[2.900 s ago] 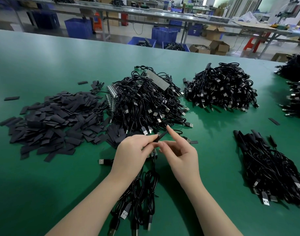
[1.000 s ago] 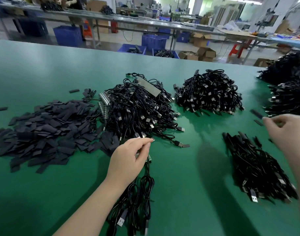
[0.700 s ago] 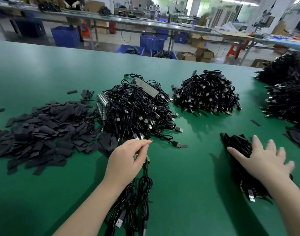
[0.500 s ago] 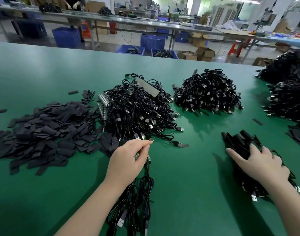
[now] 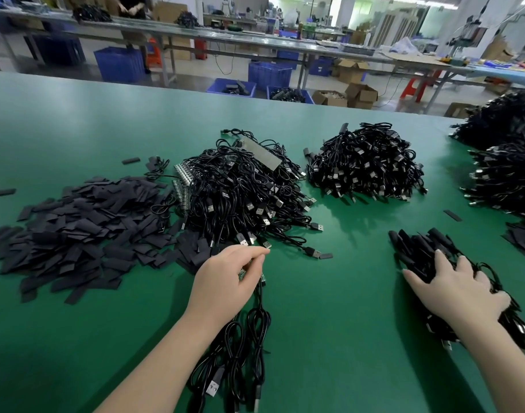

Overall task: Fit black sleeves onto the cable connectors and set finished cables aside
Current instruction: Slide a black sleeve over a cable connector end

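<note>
Right hand (image 5: 460, 289) now pressing finished cables (image 5: 419, 251), fingers spread; left hand (image 5: 225, 278) pinches cable bundle (image 5: 240, 353).

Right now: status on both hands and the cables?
Left hand grips a bunch of unsleeved cables. Right hand rests flat on the finished pile. Sleeve heap left, unobstructed.

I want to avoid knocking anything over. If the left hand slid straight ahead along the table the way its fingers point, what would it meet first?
Probably the loose USB plugs at the near edge of the big cable heap, just beyond the left hand; depth is hard to judge.
</note>
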Demonstrator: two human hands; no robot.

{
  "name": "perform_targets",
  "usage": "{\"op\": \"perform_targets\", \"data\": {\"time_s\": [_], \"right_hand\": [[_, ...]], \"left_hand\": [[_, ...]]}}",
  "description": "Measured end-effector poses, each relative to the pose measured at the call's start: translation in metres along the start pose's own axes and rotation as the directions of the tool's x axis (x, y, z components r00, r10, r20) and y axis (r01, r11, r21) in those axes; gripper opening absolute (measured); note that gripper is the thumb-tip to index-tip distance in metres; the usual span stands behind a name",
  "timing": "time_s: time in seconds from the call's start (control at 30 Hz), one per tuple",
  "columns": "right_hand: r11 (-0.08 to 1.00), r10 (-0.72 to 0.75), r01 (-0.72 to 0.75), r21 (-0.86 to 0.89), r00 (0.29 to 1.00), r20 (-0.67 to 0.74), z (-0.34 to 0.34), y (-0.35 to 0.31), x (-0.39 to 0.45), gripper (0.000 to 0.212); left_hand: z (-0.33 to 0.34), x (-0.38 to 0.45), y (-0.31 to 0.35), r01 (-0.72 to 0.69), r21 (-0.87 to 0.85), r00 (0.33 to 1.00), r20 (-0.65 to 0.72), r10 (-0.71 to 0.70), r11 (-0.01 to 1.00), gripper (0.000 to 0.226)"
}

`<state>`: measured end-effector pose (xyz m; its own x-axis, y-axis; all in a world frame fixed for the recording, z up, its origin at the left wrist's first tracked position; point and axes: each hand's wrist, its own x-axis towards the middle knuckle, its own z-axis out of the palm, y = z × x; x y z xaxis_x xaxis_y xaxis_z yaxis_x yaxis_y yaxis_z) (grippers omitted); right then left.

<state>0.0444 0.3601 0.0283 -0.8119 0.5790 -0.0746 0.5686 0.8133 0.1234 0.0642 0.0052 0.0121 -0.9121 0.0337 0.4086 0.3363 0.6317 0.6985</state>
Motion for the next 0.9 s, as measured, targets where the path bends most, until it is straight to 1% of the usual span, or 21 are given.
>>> {"op": "perform_targets", "data": {"time_s": [0.1, 0.2, 0.23, 0.27, 0.3, 0.33, 0.37, 0.4, 0.43, 0.47, 0.5, 0.53, 0.6, 0.67, 0.7, 0.83, 0.9], "right_hand": [[1.000, -0.009, 0.009, -0.012, 1.000, 0.018, -0.007, 0.002, 0.011, 0.085], [0.999, 0.025, -0.021, -0.048, 0.997, 0.076, -0.012, -0.003, 0.012, 0.090], [0.999, 0.023, -0.021, -0.049, 0.999, 0.047, -0.015, -0.008, 0.008, 0.090], [1.000, -0.012, 0.011, -0.027, 0.999, -0.032, -0.018, -0.015, 0.000, 0.088], [0.995, -0.092, 0.097, 0.029, 0.984, -0.154, -0.020, -0.024, -0.010, 0.082], [0.967, -0.197, 0.235, 0.100, 0.935, -0.295, -0.022, -0.035, -0.022, 0.073], [0.904, -0.295, 0.391, 0.172, 0.863, -0.410, -0.023, -0.049, -0.036, 0.063], [0.823, -0.374, 0.511, 0.247, 0.816, -0.441, -0.025, -0.065, -0.053, 0.052], [0.750, -0.452, 0.578, 0.322, 0.803, -0.388, -0.025, -0.083, -0.069, 0.045], [0.698, -0.531, 0.606, 0.382, 0.796, -0.291, -0.023, -0.100, -0.083, 0.042], [0.669, -0.601, 0.617, 0.414, 0.777, -0.186, -0.019, -0.117, -0.094, 0.044], [0.656, -0.650, 0.628, 0.418, 0.752, -0.110, -0.016, -0.131, -0.103, 0.047], [0.655, -0.692, 0.651, 0.384, 0.721, -0.039, -0.008, -0.155, -0.113, 0.054], [0.662, -0.703, 0.667, 0.343, 0.711, -0.025, -0.003, -0.169, -0.116, 0.055], [0.653, -0.708, 0.670, 0.354, 0.706, -0.031, -0.001, -0.172, -0.117, 0.053], [0.555, -0.720, 0.637, 0.535, 0.690, -0.074, 0.003, -0.170, -0.118, 0.037], [0.464, -0.715, 0.614, 0.639, 0.685, -0.140, 0.006, -0.162, -0.118, 0.031]], "left_hand": [[0.000, 0.001, -0.003, 0.014, 0.027, 1.000, -0.008, -0.014, 1.000, 0.022], [-0.002, 0.005, -0.009, 0.065, 0.057, 0.997, -0.056, -0.062, 0.996, 0.026], [-0.004, 0.007, -0.012, 0.091, 0.075, 0.993, -0.079, -0.086, 0.993, 0.028], [-0.006, 0.009, -0.015, 0.118, 0.099, 0.989, -0.101, -0.108, 0.988, 0.029], [-0.008, 0.011, -0.018, 0.144, 0.124, 0.984, -0.119, -0.129, 0.982, 0.030], [-0.009, 0.011, -0.021, 0.168, 0.146, 0.980, -0.132, -0.149, 0.975, 0.030], [-0.010, 0.012, -0.023, 0.188, 0.170, 0.977, -0.134, -0.166, 0.967, 0.028], [-0.011, 0.013, -0.025, 0.196, 0.197, 0.977, -0.124, -0.174, 0.961, 0.026], [-0.010, 0.013, -0.026, 0.195, 0.224, 0.979, -0.102, -0.176, 0.955, 0.023], [-0.010, 0.012, -0.026, 0.193, 0.247, 0.981, -0.074, -0.180, 0.950, 0.022], [-0.010, 0.012, -0.026, 0.193, 0.264, 0.981, -0.044, -0.188, 0.945, 0.021], [-0.010, 0.012, -0.026, 0.193, 0.283, 0.980, -0.017, -0.196, 0.939, 0.020], [-0.009, 0.011, -0.027, 0.188, 0.333, 0.978, 0.024, -0.208, 0.924, 0.018], [-0.009, 0.011, -0.028, 0.179, 0.354, 0.980, 0.023, -0.199, 0.918, 0.016], [-0.009, 0.011, -0.028, 0.178, 0.353, 0.981, 0.009, -0.193, 0.919, 0.016], [-0.009, 0.011, -0.029, 0.196, 0.292, 0.980, -0.043, -0.192, 0.936, 0.017], [-0.008, 0.011, -0.028, 0.214, 0.246, 0.977, -0.038, -0.211, 0.945, 0.019]]}}
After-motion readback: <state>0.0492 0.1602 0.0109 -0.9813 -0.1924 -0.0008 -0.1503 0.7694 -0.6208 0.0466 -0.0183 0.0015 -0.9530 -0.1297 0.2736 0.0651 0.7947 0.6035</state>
